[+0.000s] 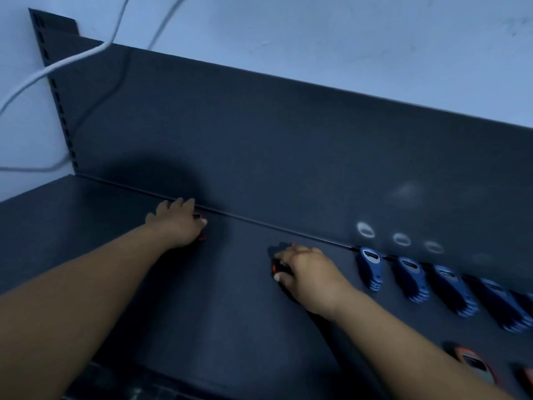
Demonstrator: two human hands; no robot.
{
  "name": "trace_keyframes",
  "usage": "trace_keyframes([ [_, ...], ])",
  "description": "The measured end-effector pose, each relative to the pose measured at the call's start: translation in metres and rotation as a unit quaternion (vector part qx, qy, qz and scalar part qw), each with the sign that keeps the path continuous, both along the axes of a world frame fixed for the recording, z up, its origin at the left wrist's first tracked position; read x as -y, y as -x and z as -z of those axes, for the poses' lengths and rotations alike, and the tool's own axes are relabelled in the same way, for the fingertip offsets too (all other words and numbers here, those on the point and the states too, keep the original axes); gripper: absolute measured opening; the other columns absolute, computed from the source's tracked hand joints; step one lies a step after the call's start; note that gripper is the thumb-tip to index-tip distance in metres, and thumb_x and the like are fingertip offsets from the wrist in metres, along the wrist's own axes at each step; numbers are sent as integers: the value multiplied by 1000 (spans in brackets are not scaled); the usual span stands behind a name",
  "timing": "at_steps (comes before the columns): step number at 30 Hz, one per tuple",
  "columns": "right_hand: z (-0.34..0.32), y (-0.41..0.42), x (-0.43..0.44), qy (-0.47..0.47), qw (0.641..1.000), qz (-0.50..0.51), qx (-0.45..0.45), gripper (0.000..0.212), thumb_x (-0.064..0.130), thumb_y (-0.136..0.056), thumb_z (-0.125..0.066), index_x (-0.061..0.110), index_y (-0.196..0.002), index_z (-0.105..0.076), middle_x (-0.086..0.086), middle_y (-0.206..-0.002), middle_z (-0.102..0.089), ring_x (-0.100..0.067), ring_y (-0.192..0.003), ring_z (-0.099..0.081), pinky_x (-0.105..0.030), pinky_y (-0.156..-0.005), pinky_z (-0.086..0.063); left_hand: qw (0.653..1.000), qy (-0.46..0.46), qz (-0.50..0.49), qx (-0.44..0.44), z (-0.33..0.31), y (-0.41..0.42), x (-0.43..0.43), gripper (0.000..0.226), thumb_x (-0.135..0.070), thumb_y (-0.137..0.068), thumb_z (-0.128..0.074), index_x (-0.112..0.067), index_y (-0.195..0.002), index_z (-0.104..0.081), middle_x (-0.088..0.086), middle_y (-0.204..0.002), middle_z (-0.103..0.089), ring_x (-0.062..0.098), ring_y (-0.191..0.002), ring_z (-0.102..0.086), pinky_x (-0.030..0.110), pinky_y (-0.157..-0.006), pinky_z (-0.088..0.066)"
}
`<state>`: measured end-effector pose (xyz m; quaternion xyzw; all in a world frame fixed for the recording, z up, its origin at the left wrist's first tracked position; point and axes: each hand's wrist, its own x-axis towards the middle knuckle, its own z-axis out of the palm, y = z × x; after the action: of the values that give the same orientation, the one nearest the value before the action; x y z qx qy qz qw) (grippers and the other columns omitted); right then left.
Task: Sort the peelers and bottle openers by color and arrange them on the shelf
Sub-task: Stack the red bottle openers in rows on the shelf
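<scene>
My left hand (176,223) lies near the back of the dark shelf (86,226), its fingers curled over a small red item (202,236) that is mostly hidden. My right hand (305,272) grips another red and black item (275,267) on the shelf further right; only its end shows. A row of several blue bottle openers (370,268) lies along the back edge at the right. A red opener (473,366) sits near the front right corner, with part of another at the frame edge.
The shelf's dark back panel (288,145) rises behind the hands, with a slotted upright (57,96) at its left. White cables (72,57) hang over the wall at the upper left. The shelf's front edge (129,382) runs below my arms.
</scene>
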<state>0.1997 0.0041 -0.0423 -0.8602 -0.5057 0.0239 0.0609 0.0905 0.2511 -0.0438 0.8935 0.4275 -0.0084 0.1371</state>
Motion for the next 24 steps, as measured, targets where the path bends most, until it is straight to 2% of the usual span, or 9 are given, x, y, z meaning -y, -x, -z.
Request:
trace_keyframes([
  [3,2,8,1,-13,997,-17,75,28,32,-97,-43,13,-113,-54,-9,-115,-61,-30,-104,-56,-33,-82,-45,999,5,37,-12,4,-5,-16,57,-52,-94,-40,-27,-145,-30,1,-156,-25,31,-142,-23,48,-114,-23],
  [6,1,9,6,-48,990,-6,129,28,25,-99,-36,11,-117,-52,-10,-112,-63,-33,-94,-62,-37,-76,-48,996,14,71,60,3,-9,-11,65,-43,-84,-65,-24,-142,-39,5,-142,-44,30,-131,-40,39,-108,-34],
  [9,0,3,12,-111,983,33,140,27,17,-98,-36,11,-116,-54,-11,-101,-66,-36,-84,-64,-40,-72,-50,978,113,87,153,-2,-13,11,77,-20,-71,-81,-16,-138,-43,5,-121,-57,23,-111,-54,29,-95,-43],
  [11,-6,1,16,-225,969,81,52,23,14,-97,-35,13,-105,-57,-5,-86,-67,-24,-74,-66,-34,-69,-52,956,175,81,220,-4,-13,31,61,-4,-72,-77,-13,-127,-50,1,-102,-60,16,-90,-58,24,-78,-45],
  [13,-18,-1,20,-332,924,134,-131,21,10,-99,-37,15,-95,-58,3,-72,-64,-4,-57,-61,-20,-58,-49,924,242,69,287,-7,-12,51,45,2,-74,-71,-10,-114,-56,2,-92,-64,16,-80,-61,27,-72,-49],
  [15,-32,-1,25,-346,887,120,-283,21,8,-99,-40,13,-90,-58,1,-67,-62,-6,-47,-55,-17,-49,-44,895,287,68,334,-11,-10,73,34,4,-74,-71,-11,-101,-56,4,-84,-65,13,-70,-64,25,-67,-51],
  [17,-40,5,29,-296,876,72,-374,19,7,-99,-45,9,-87,-59,-4,-67,-61,-9,-47,-53,-16,-48,-42,874,323,68,355,-16,-11,97,27,6,-76,-70,-11,-91,-55,4,-73,-61,5,-50,-60,16,-50,-46],
  [19,-40,12,33,-245,895,47,-371,16,9,-97,-50,10,-85,-60,-10,-67,-62,-11,-52,-54,-18,-53,-43,859,362,71,354,-21,-13,123,19,3,-80,-70,-10,-85,-57,4,-68,-61,6,-47,-57,17,-46,-43],
  [24,-33,8,50,-226,926,72,-295,17,16,-94,-52,18,-78,-57,-12,-71,-69,-13,-56,-58,-37,-64,-52,822,460,61,329,-30,-15,160,7,-8,-91,-58,-7,-92,-65,14,-83,-69,24,-76,-63,36,-72,-52],
])
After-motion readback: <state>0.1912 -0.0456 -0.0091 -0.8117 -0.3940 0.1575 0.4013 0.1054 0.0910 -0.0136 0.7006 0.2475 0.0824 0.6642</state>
